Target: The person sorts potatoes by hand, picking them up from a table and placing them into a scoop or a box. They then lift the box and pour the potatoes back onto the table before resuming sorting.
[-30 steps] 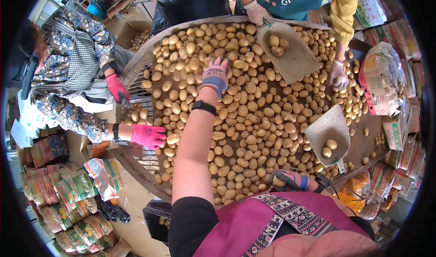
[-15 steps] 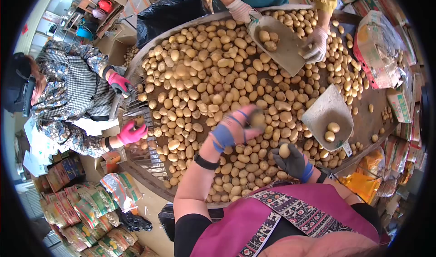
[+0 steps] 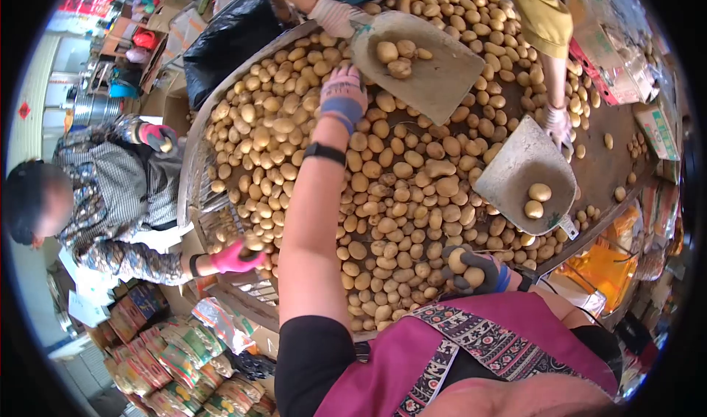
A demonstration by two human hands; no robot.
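My left hand, in a pinkish glove with a blue cuff, reaches far over the heap of potatoes. Its fingers are stretched out on the potatoes beside a large metal scoop; what lies under the palm is hidden. Close to my body, my right hand wears a dark grey glove, palm up, with its fingers curled round two potatoes. A second scoop with two potatoes in it rests on the heap, above and right of my right hand.
Across the table a co-worker's gloved hand grips the large scoop; their other hand touches the second scoop. At left, another co-worker's pink-gloved hand is over the slatted edge. A box stands at the upper right.
My left hand has moved forward to the far potatoes. My right hand now holds two potatoes instead of one. The opposite co-worker's free hand has moved to the second scoop. The left co-worker's hands have shifted.
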